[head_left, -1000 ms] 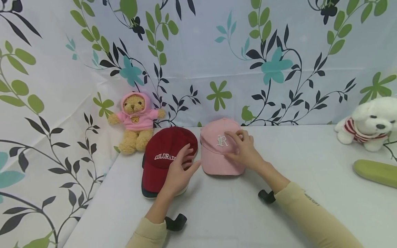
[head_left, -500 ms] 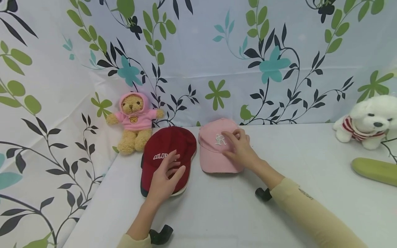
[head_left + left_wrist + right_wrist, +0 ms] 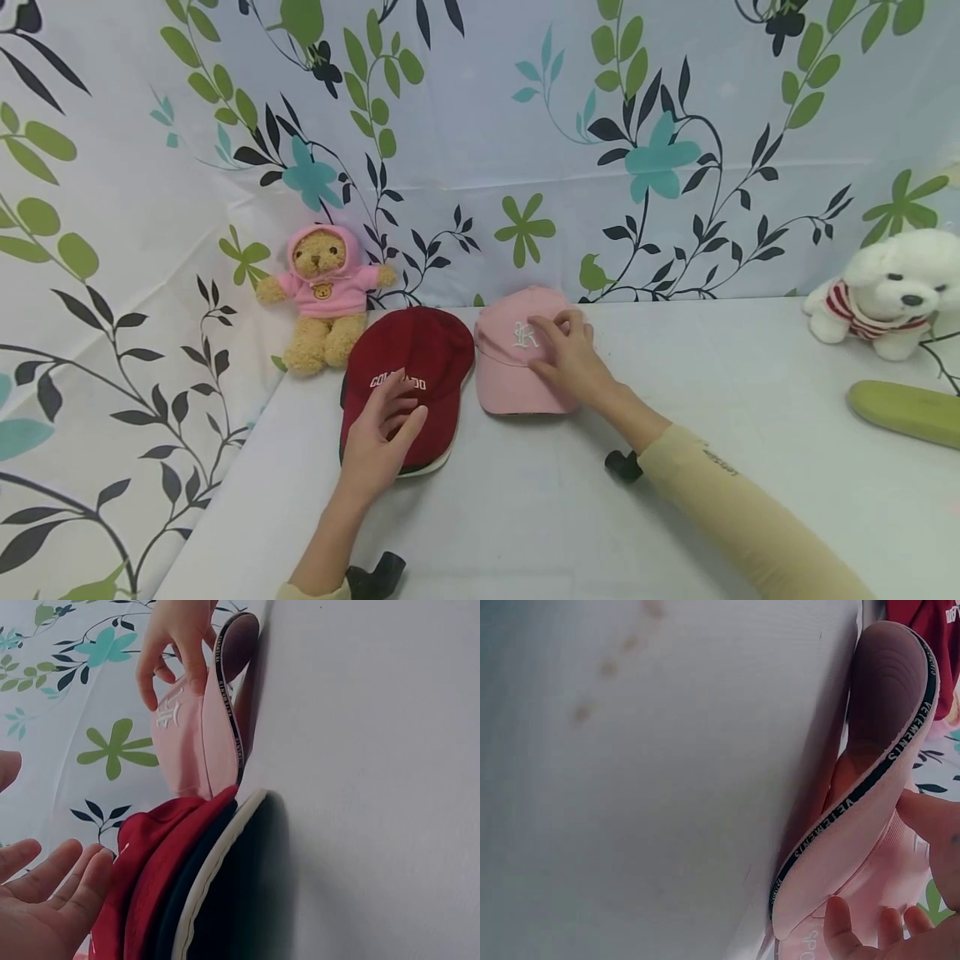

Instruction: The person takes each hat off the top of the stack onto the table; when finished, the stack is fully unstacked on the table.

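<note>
Left hand [image 3: 378,446] open, fingers relaxed, palm down; right hand [image 3: 573,362] fingers loosely curved, forearm extended

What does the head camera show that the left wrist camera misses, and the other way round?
Only the head view shows the teddy bear, the white plush dog and the green case. Only the left wrist view shows the lettered black band under the pink cap's brim, and the dark and white caps stacked under the red cap. Both show the two caps, the left hand and the right hand.

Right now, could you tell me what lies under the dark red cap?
Under the dark red cap a navy brim and a cream brim show, stacked on the table; their crowns are covered.
</note>
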`<state>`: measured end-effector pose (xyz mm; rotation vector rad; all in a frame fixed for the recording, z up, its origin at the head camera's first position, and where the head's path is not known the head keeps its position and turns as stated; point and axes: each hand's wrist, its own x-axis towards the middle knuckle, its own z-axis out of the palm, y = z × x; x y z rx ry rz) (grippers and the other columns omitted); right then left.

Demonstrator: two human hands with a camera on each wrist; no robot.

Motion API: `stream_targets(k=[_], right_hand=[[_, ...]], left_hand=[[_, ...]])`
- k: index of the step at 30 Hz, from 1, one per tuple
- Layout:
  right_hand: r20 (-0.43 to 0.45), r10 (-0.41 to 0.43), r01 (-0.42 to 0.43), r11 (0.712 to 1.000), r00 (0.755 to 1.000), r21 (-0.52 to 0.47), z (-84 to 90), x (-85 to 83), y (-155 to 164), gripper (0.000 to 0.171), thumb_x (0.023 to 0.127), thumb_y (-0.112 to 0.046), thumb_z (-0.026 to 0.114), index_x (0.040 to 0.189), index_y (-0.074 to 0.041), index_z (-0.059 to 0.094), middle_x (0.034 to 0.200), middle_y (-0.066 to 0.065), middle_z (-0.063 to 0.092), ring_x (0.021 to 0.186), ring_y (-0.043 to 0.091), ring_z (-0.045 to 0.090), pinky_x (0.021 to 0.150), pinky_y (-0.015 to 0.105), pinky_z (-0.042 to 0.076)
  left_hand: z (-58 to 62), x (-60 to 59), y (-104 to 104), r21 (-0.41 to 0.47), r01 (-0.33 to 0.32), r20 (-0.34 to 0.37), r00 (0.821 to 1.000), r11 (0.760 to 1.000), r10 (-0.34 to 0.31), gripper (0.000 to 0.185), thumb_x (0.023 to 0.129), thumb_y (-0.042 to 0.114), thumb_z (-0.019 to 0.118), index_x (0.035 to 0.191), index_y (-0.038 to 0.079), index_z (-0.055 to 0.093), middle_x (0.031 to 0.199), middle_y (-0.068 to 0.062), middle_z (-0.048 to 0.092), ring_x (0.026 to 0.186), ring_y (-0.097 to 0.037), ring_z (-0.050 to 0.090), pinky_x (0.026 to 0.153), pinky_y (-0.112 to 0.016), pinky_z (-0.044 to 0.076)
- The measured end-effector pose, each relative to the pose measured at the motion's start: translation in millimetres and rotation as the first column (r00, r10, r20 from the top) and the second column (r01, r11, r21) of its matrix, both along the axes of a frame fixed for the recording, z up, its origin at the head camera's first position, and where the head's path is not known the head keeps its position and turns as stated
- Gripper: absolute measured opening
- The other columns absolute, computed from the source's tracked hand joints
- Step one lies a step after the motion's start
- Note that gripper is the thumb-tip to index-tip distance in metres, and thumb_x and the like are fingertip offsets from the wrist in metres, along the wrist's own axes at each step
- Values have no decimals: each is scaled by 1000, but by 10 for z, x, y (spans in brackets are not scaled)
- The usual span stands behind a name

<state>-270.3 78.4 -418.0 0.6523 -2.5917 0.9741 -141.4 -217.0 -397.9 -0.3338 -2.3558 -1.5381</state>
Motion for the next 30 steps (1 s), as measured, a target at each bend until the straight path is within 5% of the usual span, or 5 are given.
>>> stream_targets(k=[19,30], right_hand=[[17,-22,22,999,1000,39,141,-3,-66,71,85,-19,83,147,-18,48,129,18,34,112,40,35,81,52,50],[7,68,-67,993,998,-92,398,18,-219,70,86,-23,83,147,-18,48,135,18,36,122,39,35,90,54,47]], left_hand=[[-14,-9,-271,54,-121,-59,990,991,124,64,94,6,71,151,5,42,139,-13,56,115,-22,57,93,-14,46],[-78,-35,-395,66,-137,-58,988,988,141,70,92,2,72,153,6,38,142,-15,54,118,-26,53,93,-14,45]])
